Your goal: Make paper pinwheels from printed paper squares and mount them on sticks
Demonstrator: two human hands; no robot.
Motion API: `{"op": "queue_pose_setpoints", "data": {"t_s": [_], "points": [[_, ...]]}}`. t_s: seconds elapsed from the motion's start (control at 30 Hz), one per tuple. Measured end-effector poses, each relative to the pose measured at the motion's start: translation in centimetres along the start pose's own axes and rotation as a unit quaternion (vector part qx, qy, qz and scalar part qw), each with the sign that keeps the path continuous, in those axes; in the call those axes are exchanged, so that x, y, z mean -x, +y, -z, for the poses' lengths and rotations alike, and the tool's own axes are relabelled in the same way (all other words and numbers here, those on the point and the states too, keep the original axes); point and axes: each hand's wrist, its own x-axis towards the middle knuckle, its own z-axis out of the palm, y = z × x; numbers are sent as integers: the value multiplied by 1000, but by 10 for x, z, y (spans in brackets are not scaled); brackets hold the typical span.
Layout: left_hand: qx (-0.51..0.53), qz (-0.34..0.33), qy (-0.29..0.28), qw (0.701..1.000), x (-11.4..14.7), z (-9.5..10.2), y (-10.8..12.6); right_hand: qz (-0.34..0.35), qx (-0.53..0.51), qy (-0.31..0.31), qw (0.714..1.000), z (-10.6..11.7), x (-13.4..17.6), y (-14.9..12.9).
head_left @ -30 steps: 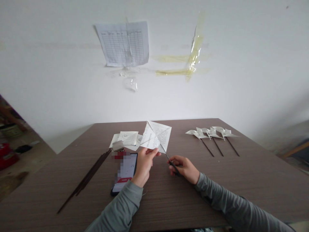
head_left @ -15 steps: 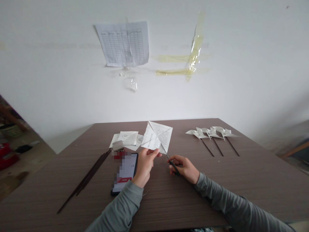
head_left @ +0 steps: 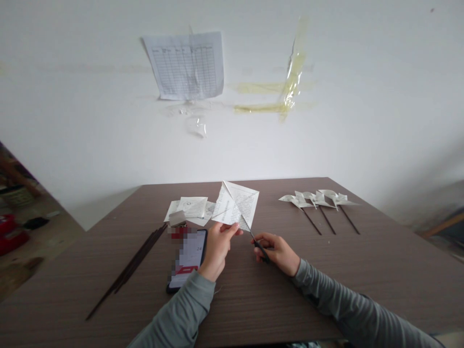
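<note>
My left hand (head_left: 219, 244) pinches the lower edge of a square of printed paper (head_left: 242, 200), held up above the table. Diagonal creases or slits run across the paper from its corners. My right hand (head_left: 277, 253) is closed around the black handles of a pair of scissors (head_left: 261, 251). Their blades reach the paper's lower right corner, along its diagonal. Left of my left hand lies a phone (head_left: 190, 256) with its screen lit. Behind it is a small stack of paper squares (head_left: 192, 209).
Several dark thin sticks (head_left: 130, 266) lie in a bundle at the left on the brown table (head_left: 362, 285). Three paper pinwheels (head_left: 319, 199) on sticks lie at the right. Against the wall (head_left: 108, 130) behind hang a taped printed sheet (head_left: 190, 67) and yellowish tape (head_left: 292, 82).
</note>
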Motion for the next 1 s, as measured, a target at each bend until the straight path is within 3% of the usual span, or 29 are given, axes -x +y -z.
{"op": "queue_pose_setpoints", "data": {"t_s": [1.0], "points": [[-24, 14, -19, 999, 0, 2, 1, 2, 7, 9, 1000, 0, 0, -1]]}}
